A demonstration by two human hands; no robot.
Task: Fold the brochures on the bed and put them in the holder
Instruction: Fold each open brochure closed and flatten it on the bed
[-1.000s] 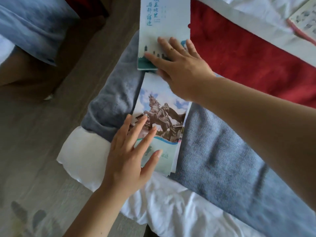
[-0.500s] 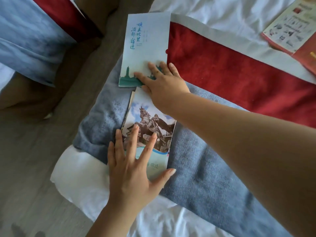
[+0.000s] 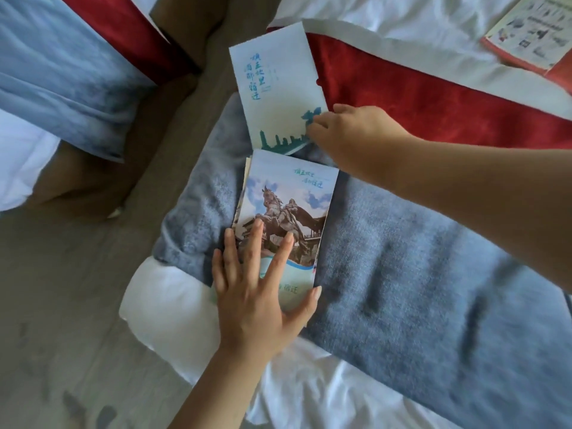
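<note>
A folded brochure with a horse-statue picture (image 3: 288, 209) lies on the grey blanket (image 3: 402, 274) at the bed's corner. My left hand (image 3: 257, 292) presses flat on its lower half, fingers spread. Just beyond it, a pale brochure panel with blue lettering and a green skyline (image 3: 275, 88) sticks out past the bed's edge. My right hand (image 3: 349, 137) pinches that panel's lower right corner and lifts it a little. No holder is in view.
A red bed runner (image 3: 433, 103) crosses the white bedding (image 3: 387, 13). Another printed brochure (image 3: 532, 29) lies at the far right. A second bed with a blue blanket (image 3: 62, 72) stands to the left, across a strip of wood floor (image 3: 62, 305).
My right hand slid from flat on the pale panel to its right corner and now pinches it. The camera view shifted, bringing more of the bed into sight. My left hand stays pressed.
</note>
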